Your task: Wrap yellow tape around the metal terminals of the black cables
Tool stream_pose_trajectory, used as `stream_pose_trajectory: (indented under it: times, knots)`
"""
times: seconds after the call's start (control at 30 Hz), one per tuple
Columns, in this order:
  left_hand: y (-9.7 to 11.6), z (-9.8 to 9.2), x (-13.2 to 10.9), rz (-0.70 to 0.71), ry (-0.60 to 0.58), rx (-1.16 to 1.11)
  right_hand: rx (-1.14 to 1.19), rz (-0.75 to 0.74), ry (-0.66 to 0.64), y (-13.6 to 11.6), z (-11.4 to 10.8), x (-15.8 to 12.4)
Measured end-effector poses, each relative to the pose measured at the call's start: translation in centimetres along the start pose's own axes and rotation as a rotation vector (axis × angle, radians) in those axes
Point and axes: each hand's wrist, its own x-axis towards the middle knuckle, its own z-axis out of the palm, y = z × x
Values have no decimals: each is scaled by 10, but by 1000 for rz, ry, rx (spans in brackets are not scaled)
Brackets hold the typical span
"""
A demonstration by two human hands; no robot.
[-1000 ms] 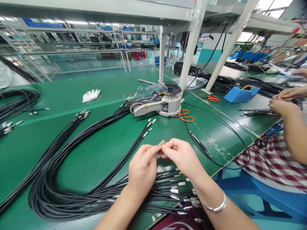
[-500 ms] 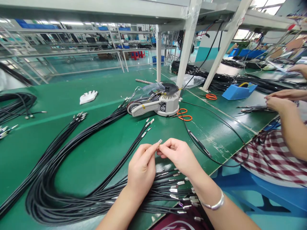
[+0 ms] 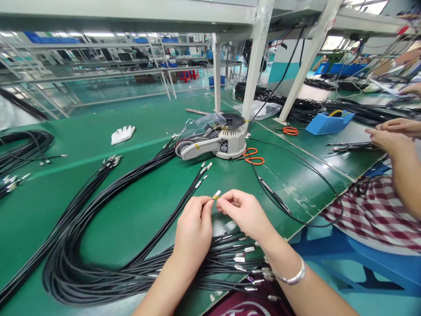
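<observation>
My left hand (image 3: 193,228) pinches a thin black cable just below its silver connector (image 3: 217,193), which points up and to the right. A small strip of yellow tape (image 3: 215,197) shows at the connector's base. Thumb and fingers pressed together, my right hand (image 3: 239,213) is close beside it; whether they grip the tape's edge is hidden. Below my hands lies a thick bundle of black cables (image 3: 98,281), its many silver connector ends at the table's front edge. A few more cable ends (image 3: 204,171) lie just beyond my left hand.
A grey-white round tape dispenser (image 3: 226,138) stands ahead, orange-handled scissors (image 3: 253,156) beside it. A utility knife (image 3: 274,195) lies at right, near a loose black cord. A white glove (image 3: 123,135) lies at left. A co-worker's hands (image 3: 391,134) handle cables near a blue tape holder (image 3: 329,123).
The connector now stands out more clearly, with yellow tape visible at its base. My right fingertips have shifted slightly away and down from its tip. The view has moved a little.
</observation>
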Motion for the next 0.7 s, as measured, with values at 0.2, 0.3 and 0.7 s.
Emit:
stream_pose_trajectory:
  times: [0.2,0.3,0.7]
  knots:
    - [7,-5,3,-317,-131,-291,-26,-47,-4,-4,1,0]
    - [8,-7,5,-386,-172,-450,-22,-69,-11,-4,1,-1]
    - [5,-11,9,-459,-298,-818,6,-92,-47,-12,0,-2]
